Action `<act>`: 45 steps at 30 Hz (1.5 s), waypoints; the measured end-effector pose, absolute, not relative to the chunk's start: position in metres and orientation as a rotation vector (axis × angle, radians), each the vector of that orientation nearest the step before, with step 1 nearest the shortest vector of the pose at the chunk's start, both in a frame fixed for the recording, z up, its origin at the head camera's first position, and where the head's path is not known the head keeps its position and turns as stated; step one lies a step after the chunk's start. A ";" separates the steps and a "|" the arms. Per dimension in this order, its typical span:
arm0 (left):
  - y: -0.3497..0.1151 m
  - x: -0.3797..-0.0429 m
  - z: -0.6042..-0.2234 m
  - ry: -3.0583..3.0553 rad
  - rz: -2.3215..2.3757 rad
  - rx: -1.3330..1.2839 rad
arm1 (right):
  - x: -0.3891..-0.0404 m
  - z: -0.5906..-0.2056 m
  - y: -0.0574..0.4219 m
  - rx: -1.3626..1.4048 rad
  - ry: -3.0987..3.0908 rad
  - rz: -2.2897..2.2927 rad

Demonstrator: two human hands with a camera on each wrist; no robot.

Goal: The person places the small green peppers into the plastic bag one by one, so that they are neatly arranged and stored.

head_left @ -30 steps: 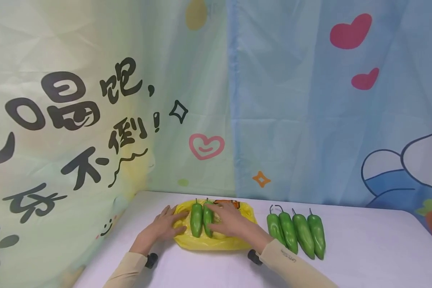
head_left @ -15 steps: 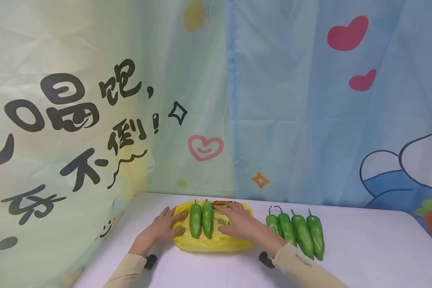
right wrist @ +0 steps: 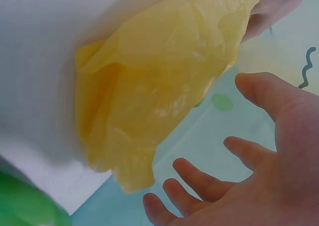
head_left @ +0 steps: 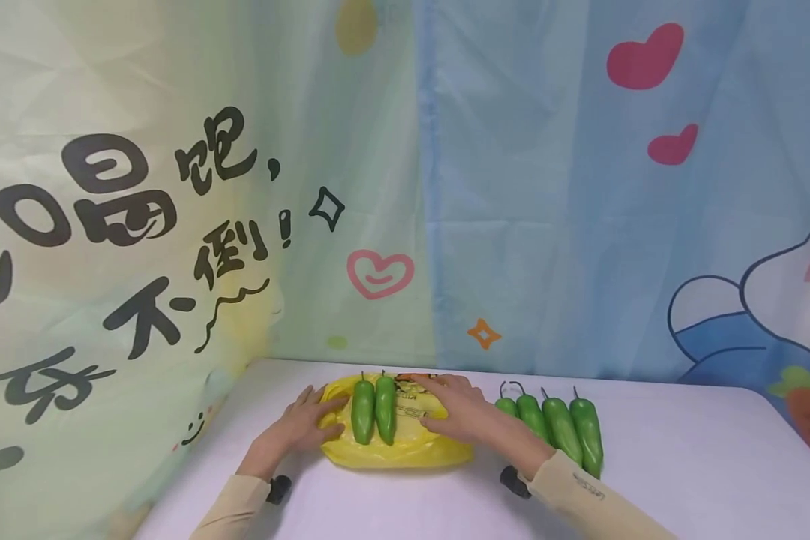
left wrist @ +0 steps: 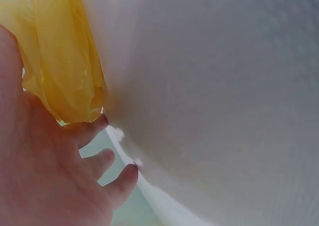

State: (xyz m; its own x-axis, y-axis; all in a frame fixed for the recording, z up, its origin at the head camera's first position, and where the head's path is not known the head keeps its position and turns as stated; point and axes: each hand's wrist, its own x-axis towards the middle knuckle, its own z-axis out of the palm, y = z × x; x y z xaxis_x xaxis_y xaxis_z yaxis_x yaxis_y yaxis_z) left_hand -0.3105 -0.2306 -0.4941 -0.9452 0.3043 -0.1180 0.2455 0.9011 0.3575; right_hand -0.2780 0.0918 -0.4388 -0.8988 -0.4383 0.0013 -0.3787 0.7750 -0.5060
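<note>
Two green chili peppers [head_left: 362,414] lie side by side on a yellow plastic bag [head_left: 412,454], stems pointing away. At the bag's left end is my left hand [head_left: 308,422], its thumb and index finger over the film. The left wrist view shows this hand's other fingers [left wrist: 122,186] reaching past the bag to the tabletop. My right hand [head_left: 457,409] hovers over the bag's right end, overlapping it in the head view. Seen from the right wrist, its fingers [right wrist: 199,183] are spread with nothing between them, a little apart from the bag.
Several more green chili peppers [head_left: 586,431] lie in a row to the right of the bag, partly behind my right forearm. A white table [head_left: 675,465] carries everything. Printed cloth backdrops [head_left: 513,187] stand along its back and left.
My right hand has drawn back to the right from the two peppers, uncovering the right-hand one and more of the bag's print. My left hand stays at the bag's left end.
</note>
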 end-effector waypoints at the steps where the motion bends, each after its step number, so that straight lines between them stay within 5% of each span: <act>1: -0.230 -0.310 -0.494 2.894 0.508 0.419 | -0.277 -0.439 0.093 -0.653 2.854 -0.770; 45: -0.228 -0.310 -0.494 2.887 0.522 0.359 | -0.248 -0.434 0.160 -0.538 2.905 -0.601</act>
State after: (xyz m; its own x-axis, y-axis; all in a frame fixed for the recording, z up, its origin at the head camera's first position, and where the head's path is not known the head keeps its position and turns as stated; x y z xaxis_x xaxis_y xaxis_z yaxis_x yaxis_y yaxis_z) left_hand -0.3096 -0.2282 -0.4936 -0.9535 0.2678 -0.1385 0.2023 0.9090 0.3644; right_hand -0.2484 0.1602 -0.4343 -0.9286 -0.3676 -0.0509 -0.3172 0.8574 -0.4053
